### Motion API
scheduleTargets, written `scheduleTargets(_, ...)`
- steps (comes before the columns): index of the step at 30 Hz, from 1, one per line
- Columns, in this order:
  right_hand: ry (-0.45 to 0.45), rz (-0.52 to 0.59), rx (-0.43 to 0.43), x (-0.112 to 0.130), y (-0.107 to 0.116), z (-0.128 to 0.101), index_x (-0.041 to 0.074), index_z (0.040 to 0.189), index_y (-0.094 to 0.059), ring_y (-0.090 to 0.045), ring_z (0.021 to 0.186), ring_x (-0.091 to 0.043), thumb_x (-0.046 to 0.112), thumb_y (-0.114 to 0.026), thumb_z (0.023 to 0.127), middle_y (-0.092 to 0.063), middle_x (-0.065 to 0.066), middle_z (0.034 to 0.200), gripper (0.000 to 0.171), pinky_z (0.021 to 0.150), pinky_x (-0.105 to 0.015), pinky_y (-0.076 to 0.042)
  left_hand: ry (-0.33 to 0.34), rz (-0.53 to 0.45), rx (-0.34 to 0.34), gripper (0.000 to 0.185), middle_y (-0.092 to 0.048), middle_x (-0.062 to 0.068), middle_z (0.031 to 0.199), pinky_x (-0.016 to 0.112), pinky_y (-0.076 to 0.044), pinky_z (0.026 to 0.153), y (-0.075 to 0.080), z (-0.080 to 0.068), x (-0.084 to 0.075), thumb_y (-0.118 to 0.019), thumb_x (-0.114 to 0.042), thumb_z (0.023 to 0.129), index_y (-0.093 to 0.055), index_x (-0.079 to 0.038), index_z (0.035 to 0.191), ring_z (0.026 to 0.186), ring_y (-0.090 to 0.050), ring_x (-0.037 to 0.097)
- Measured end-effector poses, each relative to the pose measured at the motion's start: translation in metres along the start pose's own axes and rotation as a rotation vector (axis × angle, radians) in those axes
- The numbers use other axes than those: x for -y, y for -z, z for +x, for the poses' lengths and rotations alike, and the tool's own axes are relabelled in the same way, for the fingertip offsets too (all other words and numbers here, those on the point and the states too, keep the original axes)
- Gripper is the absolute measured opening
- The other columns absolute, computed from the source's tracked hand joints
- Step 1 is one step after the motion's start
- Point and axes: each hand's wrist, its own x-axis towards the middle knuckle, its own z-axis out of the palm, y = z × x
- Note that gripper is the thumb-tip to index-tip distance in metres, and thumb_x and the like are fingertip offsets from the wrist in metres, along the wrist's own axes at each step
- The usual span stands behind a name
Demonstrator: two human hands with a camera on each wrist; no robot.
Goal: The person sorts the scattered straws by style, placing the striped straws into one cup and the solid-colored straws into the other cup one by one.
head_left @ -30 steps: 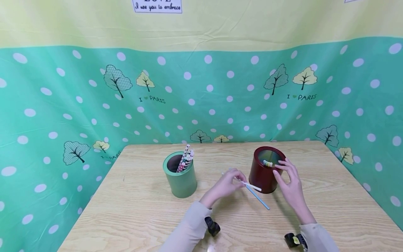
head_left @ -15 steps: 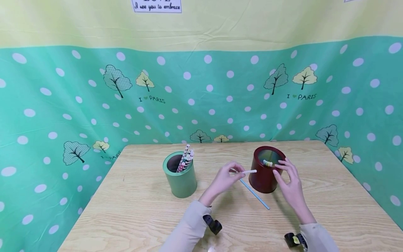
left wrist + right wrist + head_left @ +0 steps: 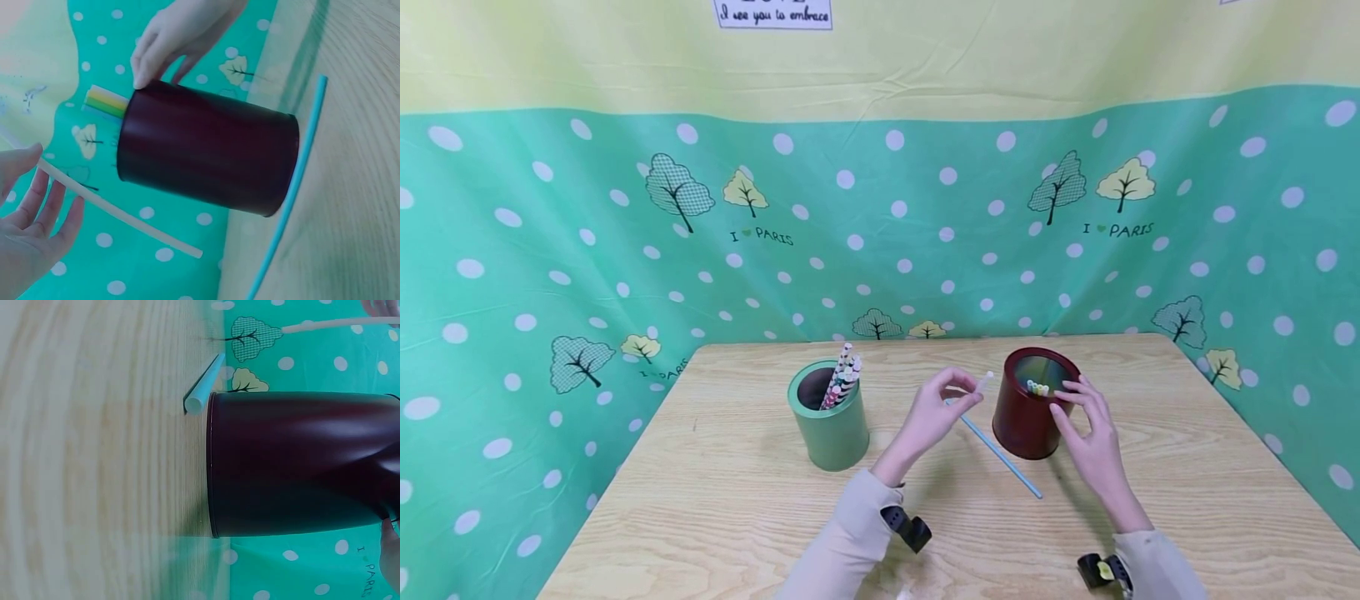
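Note:
In the head view my left hand (image 3: 936,408) pinches a white straw (image 3: 984,383) between thumb and fingertips, to the left of the dark red canister (image 3: 1026,421). The straw's long body (image 3: 134,222) shows in the left wrist view, slanting beside the canister and apart from it. My right hand (image 3: 1093,437) holds the canister at its right rim, the thumb against the outer wall. Several coloured straws (image 3: 1037,388) stand inside it, with yellow and green ones visible (image 3: 103,103). A blue straw (image 3: 1000,454) lies on the table in front of the canister.
A green canister (image 3: 832,433) stands on the left part of the wooden table (image 3: 722,467), holding several patterned straws (image 3: 844,379). A green and yellow printed cloth (image 3: 925,208) hangs behind the table and along both sides.
My left hand has risen from the table with the white straw, turning its end upward beside the canister's rim. The blue straw stays lying there. My right hand has not moved.

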Motion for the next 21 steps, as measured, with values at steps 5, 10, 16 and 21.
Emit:
scheduleTargets(5, -0.004, -0.006, 0.003, -0.001, 0.0, 0.0, -0.001, 0.1, -0.061, -0.027, 0.128, -0.02, 0.001, -0.062, 0.079, -0.049, -0.013, 0.116, 0.02, 0.1, -0.014, -0.019, 0.007, -0.053, -0.022, 0.012, -0.058, 0.02, 0.092, 0.033, -0.045, 0.081, 0.002, 0.001, -0.007, -0.058, 0.002, 0.081, -0.056, 0.008, 0.091, 0.089, -0.056, 0.026)
scheduleTargets(10, 0.001, -0.003, 0.003, -0.001, 0.0, 0.0, -0.001, 0.1, -0.061, -0.028, 0.127, -0.026, 0.0, -0.062, 0.079, -0.049, -0.014, 0.116, 0.02, 0.1, -0.014, -0.019, -0.009, -0.12, -0.044, 0.011, -0.057, 0.022, 0.092, 0.037, -0.045, 0.081, 0.004, 0.003, -0.014, -0.058, 0.004, 0.08, -0.054, 0.01, 0.09, 0.088, -0.056, 0.026)
scheduleTargets(16, 0.001, -0.004, 0.001, 0.0, 0.0, 0.0, -0.001, 0.099, -0.061, -0.027, 0.128, -0.019, 0.0, -0.062, 0.079, -0.049, -0.014, 0.116, 0.02, 0.099, -0.014, -0.019, -0.034, -0.167, -0.062, 0.011, -0.056, 0.022, 0.092, 0.037, -0.046, 0.08, 0.006, 0.005, -0.024, -0.057, 0.005, 0.081, -0.053, 0.009, 0.091, 0.087, -0.056, 0.017)
scheduleTargets(21, -0.002, -0.005, 0.002, 0.001, 0.0, 0.0, 0.0, 0.099, -0.061, -0.027, 0.128, -0.021, 0.0, -0.062, 0.079, -0.049, -0.014, 0.116, 0.02, 0.099, -0.014, -0.019, -0.092, -0.205, -0.076, 0.012, -0.055, 0.021, 0.09, 0.033, -0.047, 0.078, 0.007, 0.008, -0.03, -0.057, 0.007, 0.081, -0.052, 0.01, 0.091, 0.085, -0.055, 0.014)
